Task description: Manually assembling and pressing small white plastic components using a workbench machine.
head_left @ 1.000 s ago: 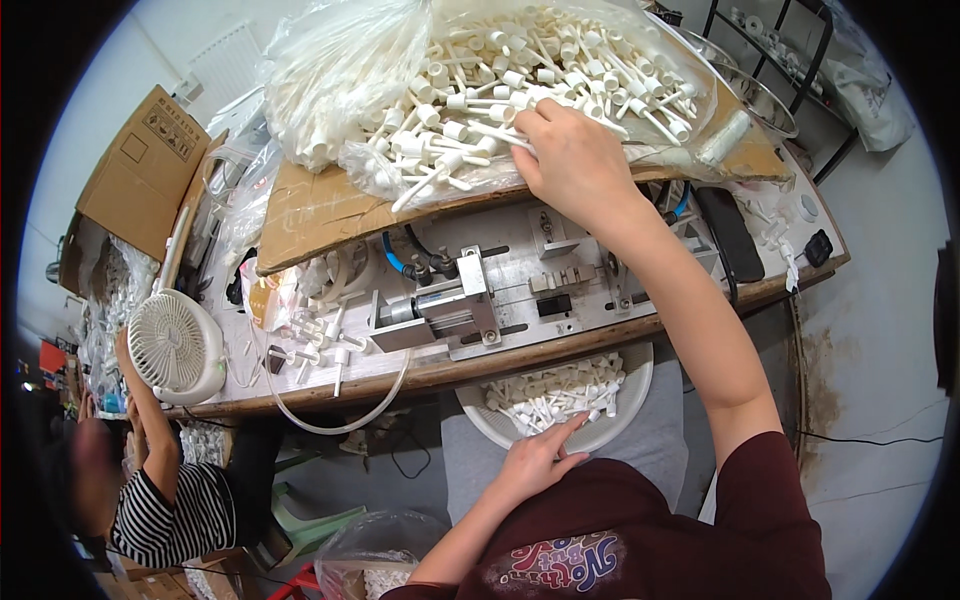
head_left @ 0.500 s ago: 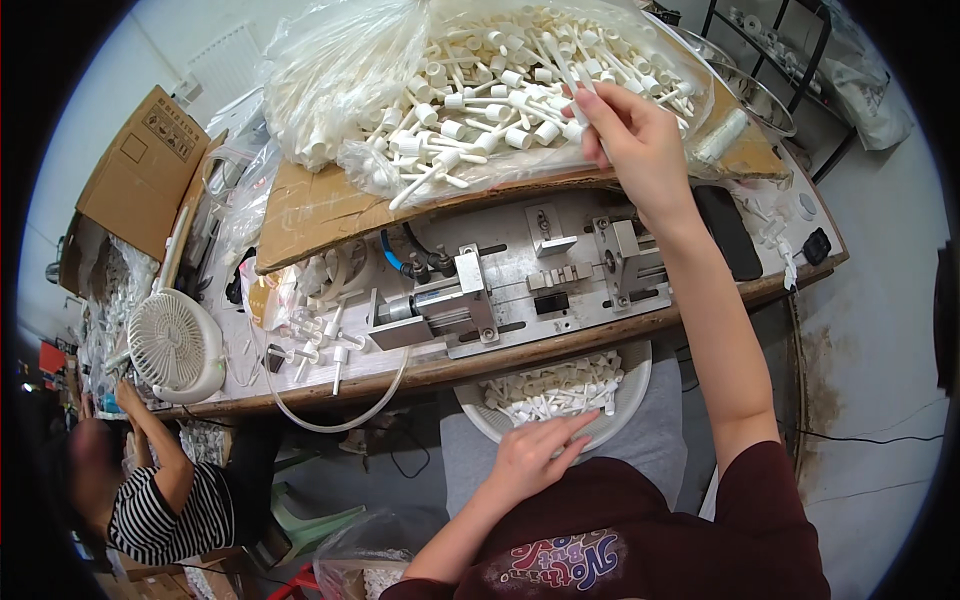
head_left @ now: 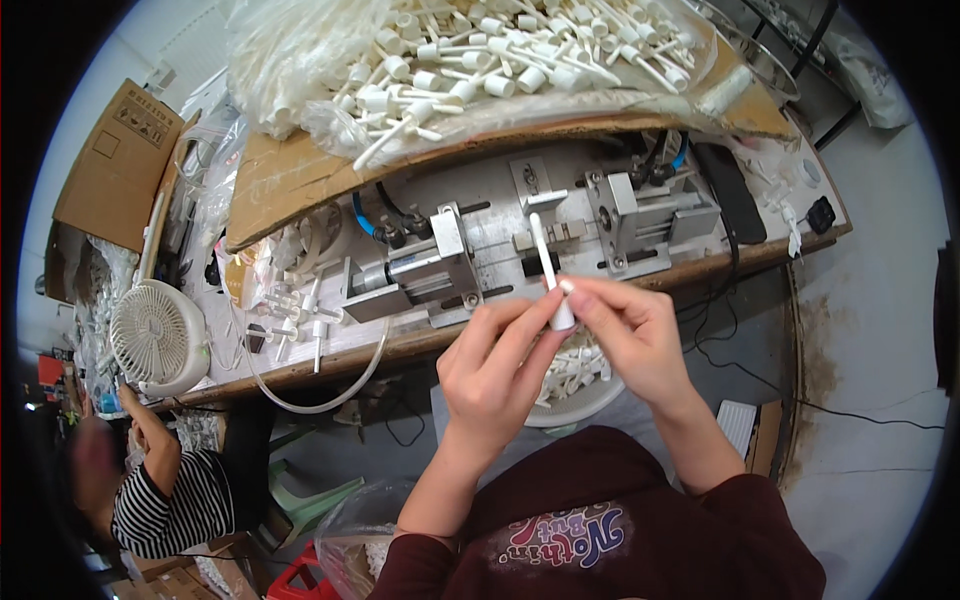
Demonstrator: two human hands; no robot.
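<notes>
In front of the metal fixture, my two hands meet above the basket. My left hand [head_left: 495, 365] is closed, its fingertips pinching a white plastic stem with a wider cap-like end [head_left: 543, 255]. The stem points up and away, with the cap end low between my fingers. My right hand [head_left: 640, 345] is closed too, thumb and forefinger together right against that part. A small white piece [head_left: 567, 287] shows at these fingertips; its shape is mostly hidden. Beneath my hands, a white basket [head_left: 590, 408] holds several small white pieces.
Clamps and cylinders sit on the metal fixture [head_left: 500, 250]. Behind it, a heap of white capped stems [head_left: 480, 70] lies in clear plastic over cardboard [head_left: 290, 190]. A black phone [head_left: 730, 195] lies right. A white fan [head_left: 158, 335] and another person in stripes [head_left: 170, 510] are left.
My right hand has come down from the heap with a white stemmed part. My left hand has risen from the basket. Both now meet at the part, and the view has shifted slightly.
</notes>
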